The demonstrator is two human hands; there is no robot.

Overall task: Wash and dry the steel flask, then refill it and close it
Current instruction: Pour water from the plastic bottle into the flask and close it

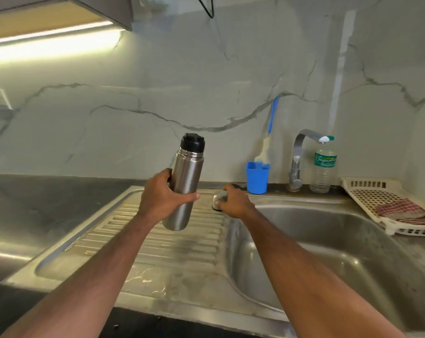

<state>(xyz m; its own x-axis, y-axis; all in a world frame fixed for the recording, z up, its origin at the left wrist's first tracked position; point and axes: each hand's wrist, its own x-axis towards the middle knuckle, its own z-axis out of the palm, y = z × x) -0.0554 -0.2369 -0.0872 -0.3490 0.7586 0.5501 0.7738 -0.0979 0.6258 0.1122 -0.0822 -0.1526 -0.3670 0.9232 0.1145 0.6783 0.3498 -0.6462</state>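
home kitchen | steel sink [328, 242] with drainboard — tap [301, 152] — marble backsplash [158, 93] | dish rack [377, 193], bottle brush [267, 142]

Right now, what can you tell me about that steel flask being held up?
The steel flask is a slim cylinder of brushed metal with ridged rings at the neck and a black stopper on top. Its outer cap looks to be off. It is held nearly upright, tilted slightly, above the ribbed draining board of the sink, touching nothing below. The left hand wraps its lower half, thumb across the front. The right hand rests on a small steel cup beside it.
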